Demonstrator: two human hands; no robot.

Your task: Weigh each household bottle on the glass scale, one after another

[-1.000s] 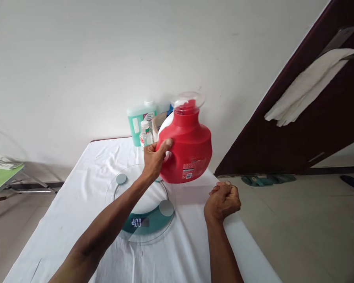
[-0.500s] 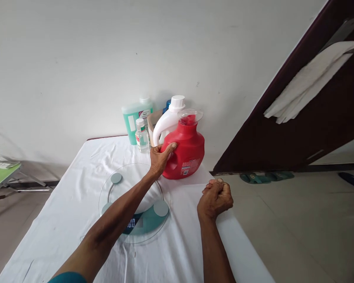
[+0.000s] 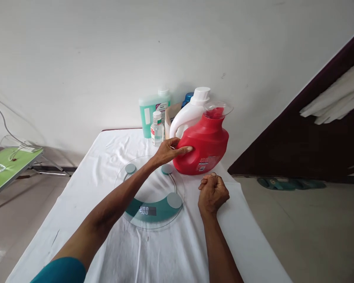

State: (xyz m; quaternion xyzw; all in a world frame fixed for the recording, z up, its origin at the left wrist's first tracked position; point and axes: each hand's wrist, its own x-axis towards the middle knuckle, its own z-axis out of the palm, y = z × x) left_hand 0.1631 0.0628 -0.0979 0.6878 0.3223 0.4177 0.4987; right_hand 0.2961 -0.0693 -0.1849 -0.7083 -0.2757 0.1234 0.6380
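Note:
A red detergent jug with a clear cap stands on the white-clothed table, just behind a round glass scale whose display is lit. My left hand reaches over the scale and grips the jug's left side at the handle. My right hand rests as a closed fist on the cloth, right of the scale and in front of the jug, holding nothing.
Behind the red jug stand a white jug, a green bottle, a small clear bottle and a brown pouch. A dark door leans at right, sandals lie on the floor, and a green folding table stands at left.
My left hand has lowered the red jug from the air and set it down on the cloth behind the scale. The right fist stayed in place.

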